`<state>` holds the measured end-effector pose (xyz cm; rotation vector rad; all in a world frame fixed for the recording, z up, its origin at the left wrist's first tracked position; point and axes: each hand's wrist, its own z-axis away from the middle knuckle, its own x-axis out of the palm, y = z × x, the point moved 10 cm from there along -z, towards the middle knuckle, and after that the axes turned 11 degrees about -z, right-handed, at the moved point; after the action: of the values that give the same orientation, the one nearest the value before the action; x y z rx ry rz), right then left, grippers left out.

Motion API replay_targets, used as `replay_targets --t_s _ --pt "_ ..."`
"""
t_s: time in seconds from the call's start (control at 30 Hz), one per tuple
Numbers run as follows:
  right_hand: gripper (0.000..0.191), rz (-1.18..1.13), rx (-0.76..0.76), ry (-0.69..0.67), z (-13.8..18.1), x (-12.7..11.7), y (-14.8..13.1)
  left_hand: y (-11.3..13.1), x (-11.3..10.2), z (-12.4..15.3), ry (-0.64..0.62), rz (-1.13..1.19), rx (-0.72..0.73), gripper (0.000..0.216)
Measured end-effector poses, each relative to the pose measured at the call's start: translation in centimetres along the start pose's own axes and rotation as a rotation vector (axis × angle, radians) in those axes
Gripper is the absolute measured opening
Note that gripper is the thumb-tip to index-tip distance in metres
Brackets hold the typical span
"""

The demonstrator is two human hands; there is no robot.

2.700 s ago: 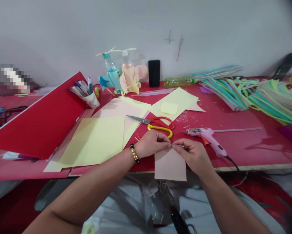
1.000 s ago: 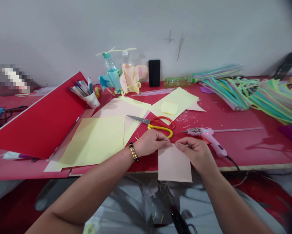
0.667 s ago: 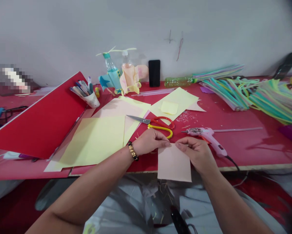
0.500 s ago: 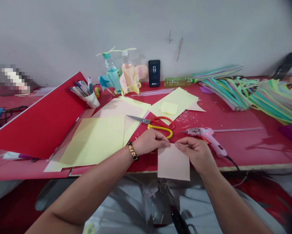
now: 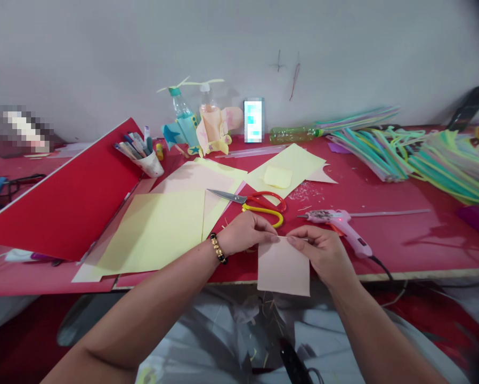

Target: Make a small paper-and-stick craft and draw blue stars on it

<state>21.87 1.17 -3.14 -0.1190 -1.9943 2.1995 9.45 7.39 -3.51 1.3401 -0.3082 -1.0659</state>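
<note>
A pale pink paper piece [image 5: 283,269] hangs over the table's front edge, pinched along its top by both hands. My left hand [image 5: 249,233], with a beaded bracelet [image 5: 218,248] at the wrist, is closed on the top left part. Closed on the top right part is my right hand [image 5: 317,248], its fingertips close to the left ones. Just beyond the hands lie scissors [image 5: 265,205] with one red and one yellow handle. A pink glue gun [image 5: 345,224], its red light lit, rests right of my right hand with a clear glue stick in its back.
Yellow paper sheets [image 5: 155,229] cover the table's left middle, beside a leaning red board [image 5: 75,197]. Behind stand a cup of pens [image 5: 149,164], two decorated bottles [image 5: 183,120] and a phone [image 5: 254,120]. A green bottle [image 5: 293,135] and pastel strips [image 5: 383,154] lie back right.
The paper has shifted very slightly left in my hands. My right fingertips moved slightly left along its top edge. The phone's screen has turned from dark to bright.
</note>
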Motion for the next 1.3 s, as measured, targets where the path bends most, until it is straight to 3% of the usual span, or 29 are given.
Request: replay_targets --t_s 0.47,0.77,1.3 --pt "0.016 0.004 -0.026 -0.015 0.0 0.1 -0.1 -0.1 0.0 -0.1 0.015 -0.019 0.008 0.037" --pt "0.019 0.024 -0.027 -0.039 0.0 0.5 0.0 1.4 -0.1 0.1 0.062 -0.121 0.091 0.039" --pt "0.022 0.089 -0.02 -0.045 0.1 0.4 -0.3 1.6 0.2 0.0 0.018 -0.164 0.124 0.039"
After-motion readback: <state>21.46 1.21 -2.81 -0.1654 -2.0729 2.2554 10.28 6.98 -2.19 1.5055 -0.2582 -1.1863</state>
